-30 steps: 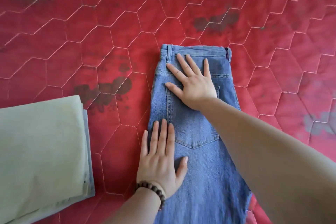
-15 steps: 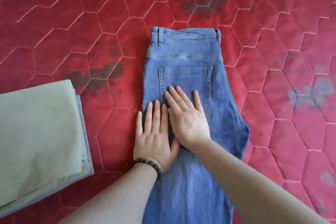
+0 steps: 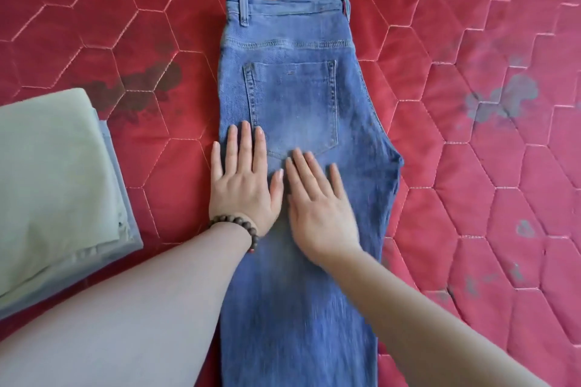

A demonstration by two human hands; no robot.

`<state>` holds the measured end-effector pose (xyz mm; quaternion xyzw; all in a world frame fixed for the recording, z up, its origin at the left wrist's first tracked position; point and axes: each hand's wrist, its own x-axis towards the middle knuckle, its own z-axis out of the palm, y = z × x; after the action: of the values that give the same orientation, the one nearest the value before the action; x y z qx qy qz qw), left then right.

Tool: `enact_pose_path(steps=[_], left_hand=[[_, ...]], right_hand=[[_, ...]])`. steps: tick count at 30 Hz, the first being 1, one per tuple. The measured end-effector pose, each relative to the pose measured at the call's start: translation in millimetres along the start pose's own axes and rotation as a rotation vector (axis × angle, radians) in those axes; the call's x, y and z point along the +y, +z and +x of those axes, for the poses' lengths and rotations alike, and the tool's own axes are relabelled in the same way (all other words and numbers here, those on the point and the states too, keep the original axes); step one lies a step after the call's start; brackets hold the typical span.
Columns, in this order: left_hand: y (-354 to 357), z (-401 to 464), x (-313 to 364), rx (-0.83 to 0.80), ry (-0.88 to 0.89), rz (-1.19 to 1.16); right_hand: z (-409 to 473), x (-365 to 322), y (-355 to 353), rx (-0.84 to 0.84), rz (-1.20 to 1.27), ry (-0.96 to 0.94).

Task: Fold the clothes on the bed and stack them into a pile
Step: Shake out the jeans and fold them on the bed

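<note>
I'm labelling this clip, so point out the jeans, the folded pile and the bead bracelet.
jeans (image 3: 292,94): head view, on the back pocket.
folded pile (image 3: 53,173): head view, on the pale green top layer.
bead bracelet (image 3: 234,219): head view, on the beads at the left wrist.

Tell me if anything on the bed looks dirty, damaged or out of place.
The red quilted cover has dark blotches left of the jeans and greyish worn patches on the right. The jeans lie flat and straight; the folded pile looks tidy.

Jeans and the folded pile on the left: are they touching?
Apart. The head view shows a strip of bare red quilt between the jeans and the folded pile, with the left hand resting at the jeans' left edge.
</note>
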<state>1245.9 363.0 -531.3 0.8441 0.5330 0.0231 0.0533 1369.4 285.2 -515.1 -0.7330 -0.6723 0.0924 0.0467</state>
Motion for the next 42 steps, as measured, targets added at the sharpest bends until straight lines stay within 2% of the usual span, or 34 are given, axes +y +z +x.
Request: enact_pose_path(steps=[1, 5, 7, 9, 10, 12, 13, 18, 22, 25, 31, 42], left_hand=[[0.6, 0.1, 0.2, 0.006, 0.002, 0.001], [2.0, -1.0, 0.8, 0.014, -0.007, 0.004], [1.9, -1.6, 0.6, 0.024, -0.004, 0.007], [0.7, -0.7, 0.6, 0.024, -0.005, 0.005], [0.4, -0.7, 1.0, 0.020, -0.009, 0.005], [1.6, -1.8, 1.5, 0.020, -0.007, 0.012], [2.1, -1.9, 0.7, 0.023, 0.002, 0.012], [-1.7, -11.1, 4.0, -0.008, 0.059, 0.041], [2.3, -89.1, 19.2, -0.059, 0.105, 0.008], [1.8, -142.8, 20.8, -0.070, 0.086, 0.014], [0.5, -192.7, 28.4, -0.104, 0.020, 0.003], [-2.7, -318.3, 44.8, -0.153, -0.010, -0.026]], right_hand=[[-8.3, 10.5, -0.7, -0.020, -0.006, 0.021], [-29.3, 67.8, -12.9, -0.057, -0.097, 0.320], [-29.3, 61.5, -17.1, -0.022, -0.142, 0.373], [-34.2, 23.2, -17.2, 0.082, -0.076, 0.323], [-42.9, 0.3, -13.5, 0.113, -0.008, 0.235], [-75.9, -35.7, 1.4, 0.084, 0.080, 0.053], [-95.4, -43.8, 8.6, 0.032, 0.066, 0.020], [-130.4, -27.9, 23.9, -0.028, -0.056, 0.111], [-129.7, -33.4, 23.8, -0.052, -0.052, 0.114], [-129.7, -29.4, 22.8, -0.061, -0.051, 0.120], [-134.3, -35.6, 25.2, -0.056, -0.061, 0.141], [-251.3, -64.9, 34.9, -0.096, -0.018, 0.104]])
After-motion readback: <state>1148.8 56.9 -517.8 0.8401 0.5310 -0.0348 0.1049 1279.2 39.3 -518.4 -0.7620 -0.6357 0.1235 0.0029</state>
